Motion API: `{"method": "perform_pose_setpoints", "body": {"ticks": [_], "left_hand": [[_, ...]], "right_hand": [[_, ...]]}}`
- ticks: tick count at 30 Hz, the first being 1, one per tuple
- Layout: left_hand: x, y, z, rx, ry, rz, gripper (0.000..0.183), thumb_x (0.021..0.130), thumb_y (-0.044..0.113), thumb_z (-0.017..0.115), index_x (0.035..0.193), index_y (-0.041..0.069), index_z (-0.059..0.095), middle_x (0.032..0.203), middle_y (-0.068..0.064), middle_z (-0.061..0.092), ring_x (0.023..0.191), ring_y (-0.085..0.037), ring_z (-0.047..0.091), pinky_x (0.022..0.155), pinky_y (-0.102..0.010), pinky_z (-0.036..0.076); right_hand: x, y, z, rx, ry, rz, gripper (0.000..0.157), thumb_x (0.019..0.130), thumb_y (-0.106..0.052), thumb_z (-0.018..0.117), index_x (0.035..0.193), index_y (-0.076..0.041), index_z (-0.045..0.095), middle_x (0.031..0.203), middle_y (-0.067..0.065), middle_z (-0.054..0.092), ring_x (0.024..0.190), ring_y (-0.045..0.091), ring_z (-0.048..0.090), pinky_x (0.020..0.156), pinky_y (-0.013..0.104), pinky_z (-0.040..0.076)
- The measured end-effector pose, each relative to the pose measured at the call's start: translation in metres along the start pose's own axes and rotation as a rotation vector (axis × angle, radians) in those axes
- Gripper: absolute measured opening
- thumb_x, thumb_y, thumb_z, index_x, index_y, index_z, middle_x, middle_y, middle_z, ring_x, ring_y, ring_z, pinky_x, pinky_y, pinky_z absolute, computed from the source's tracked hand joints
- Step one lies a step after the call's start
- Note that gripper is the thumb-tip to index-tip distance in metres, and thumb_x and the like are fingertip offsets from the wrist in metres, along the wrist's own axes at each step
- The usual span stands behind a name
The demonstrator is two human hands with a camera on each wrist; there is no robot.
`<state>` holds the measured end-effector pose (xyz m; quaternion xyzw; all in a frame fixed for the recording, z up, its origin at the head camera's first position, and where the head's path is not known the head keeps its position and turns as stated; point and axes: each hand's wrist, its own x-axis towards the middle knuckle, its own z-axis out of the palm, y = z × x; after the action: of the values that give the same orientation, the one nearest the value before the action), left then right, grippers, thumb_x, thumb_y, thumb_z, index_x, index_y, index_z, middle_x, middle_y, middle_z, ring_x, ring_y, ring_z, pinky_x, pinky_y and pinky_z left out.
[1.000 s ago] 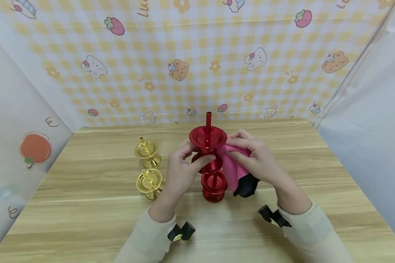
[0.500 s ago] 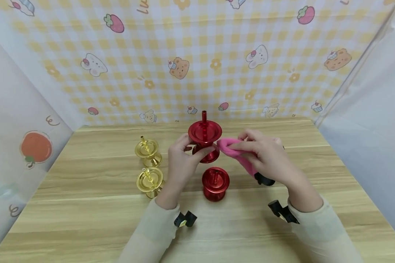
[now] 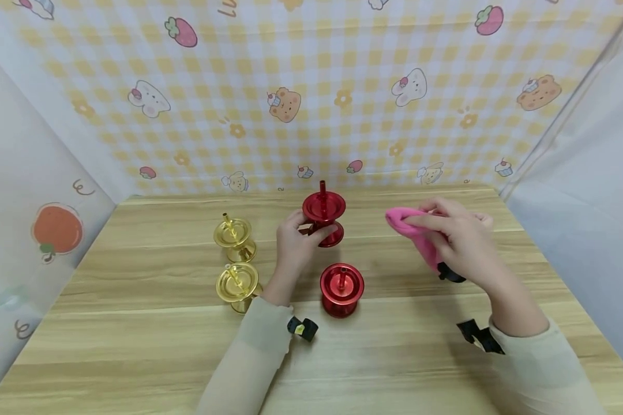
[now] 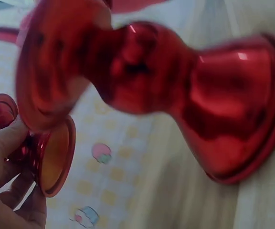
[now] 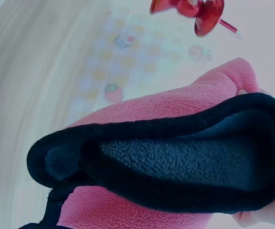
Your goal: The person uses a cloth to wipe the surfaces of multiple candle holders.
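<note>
Toward the back of the table, my left hand [image 3: 297,245] grips a shiny red candle holder [image 3: 324,208] by its narrow waist, its spike pointing up. The left wrist view shows my thumb and fingers around its stem, with its hollow base [image 4: 57,160] facing the camera. A second red candle holder [image 3: 341,291] stands upright nearer the front and fills much of the left wrist view. Off to the right, my right hand [image 3: 459,245] pinches a bunched pink cloth [image 3: 423,233] above the table, apart from the holders. The cloth's black edging [image 5: 166,126] and grey inner side show in the right wrist view.
Two gold candle holders, a rear one [image 3: 232,235] and a front one [image 3: 237,285], stand to the left of my left forearm. A yellow checked curtain [image 3: 311,127] closes off the back of the wooden table [image 3: 150,346], with white walls at both sides.
My left hand has carried the red candle holder back and lower, away from the standing one. My right hand has drawn the pink cloth off it and moved right.
</note>
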<state>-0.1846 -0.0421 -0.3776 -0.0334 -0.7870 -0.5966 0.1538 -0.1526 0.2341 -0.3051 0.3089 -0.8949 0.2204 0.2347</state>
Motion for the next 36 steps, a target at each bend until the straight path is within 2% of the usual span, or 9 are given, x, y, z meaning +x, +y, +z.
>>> {"method": "perform_pose_setpoints", "body": {"ticks": [2,4,11,15,19,23,28,32,36], "left_hand": [[0.004,-0.006,0.003,-0.006,-0.009,-0.024,0.037,0.077,0.016,0.086,0.111,0.007,0.074,0.11,-0.009,0.072,0.105,-0.024,0.066,0.088,-0.038,0.06],[0.007,-0.011,0.008,-0.022,-0.004,-0.048,0.038,0.076,0.015,0.086,0.111,0.006,0.074,0.111,-0.011,0.072,0.106,-0.025,0.066,0.089,-0.038,0.06],[0.016,-0.017,0.021,-0.01,0.013,-0.131,0.038,0.076,0.016,0.087,0.111,0.008,0.074,0.113,-0.009,0.073,0.108,-0.027,0.067,0.092,-0.04,0.058],[0.02,-0.023,0.023,0.021,-0.011,-0.155,0.037,0.076,0.017,0.087,0.11,0.007,0.074,0.112,-0.01,0.073,0.109,-0.028,0.068,0.094,-0.039,0.058],[0.022,-0.029,0.023,0.037,-0.012,-0.189,0.039,0.076,0.017,0.087,0.111,0.007,0.074,0.111,-0.011,0.074,0.109,-0.027,0.068,0.094,-0.04,0.058],[0.023,-0.033,0.022,0.06,-0.023,-0.212,0.041,0.076,0.018,0.087,0.113,0.008,0.073,0.113,-0.011,0.074,0.11,-0.027,0.068,0.095,-0.039,0.058],[0.025,-0.039,0.022,0.077,-0.024,-0.239,0.039,0.076,0.016,0.087,0.111,0.005,0.074,0.112,-0.014,0.074,0.11,-0.029,0.069,0.095,-0.039,0.058],[0.025,-0.043,0.024,0.083,-0.017,-0.252,0.037,0.075,0.015,0.087,0.108,0.003,0.074,0.11,-0.015,0.074,0.107,-0.03,0.07,0.094,-0.038,0.058],[0.026,-0.045,0.025,0.092,-0.012,-0.258,0.038,0.075,0.014,0.088,0.108,0.002,0.074,0.11,-0.016,0.074,0.107,-0.03,0.07,0.095,-0.039,0.057]], "right_hand": [[-0.004,0.006,-0.003,-0.038,-0.003,0.033,0.039,0.076,0.015,0.072,0.101,-0.013,0.079,0.104,0.007,0.066,0.091,0.028,0.058,0.067,0.043,0.016],[-0.008,0.013,-0.007,-0.062,-0.011,0.044,0.041,0.075,0.019,0.069,0.101,-0.011,0.078,0.104,0.008,0.066,0.093,0.03,0.058,0.065,0.042,0.018],[-0.021,0.038,-0.015,-0.18,-0.09,0.073,0.043,0.075,0.023,0.06,0.102,-0.008,0.075,0.105,0.01,0.063,0.097,0.032,0.058,0.056,0.04,0.042],[-0.029,0.046,-0.02,-0.217,-0.17,0.167,0.038,0.082,0.016,0.061,0.108,-0.009,0.074,0.11,0.01,0.061,0.102,0.035,0.056,0.052,0.043,0.037],[-0.034,0.052,-0.022,-0.212,-0.219,0.215,0.034,0.087,0.01,0.061,0.111,-0.01,0.074,0.113,0.01,0.061,0.106,0.036,0.054,0.055,0.046,0.036],[-0.036,0.058,-0.021,-0.205,-0.254,0.203,0.031,0.087,0.01,0.061,0.108,-0.008,0.074,0.109,0.009,0.062,0.102,0.034,0.057,0.058,0.045,0.041],[-0.036,0.066,-0.016,-0.172,-0.365,0.213,0.03,0.088,0.01,0.059,0.109,-0.005,0.074,0.108,0.01,0.064,0.097,0.034,0.061,0.063,0.04,0.049],[-0.037,0.07,-0.013,-0.159,-0.453,0.254,0.03,0.089,0.008,0.06,0.111,-0.007,0.074,0.109,0.011,0.065,0.099,0.034,0.062,0.06,0.039,0.049],[-0.039,0.072,-0.01,-0.155,-0.496,0.272,0.034,0.088,0.01,0.058,0.111,-0.009,0.074,0.11,0.011,0.065,0.101,0.034,0.062,0.058,0.037,0.047]]}}
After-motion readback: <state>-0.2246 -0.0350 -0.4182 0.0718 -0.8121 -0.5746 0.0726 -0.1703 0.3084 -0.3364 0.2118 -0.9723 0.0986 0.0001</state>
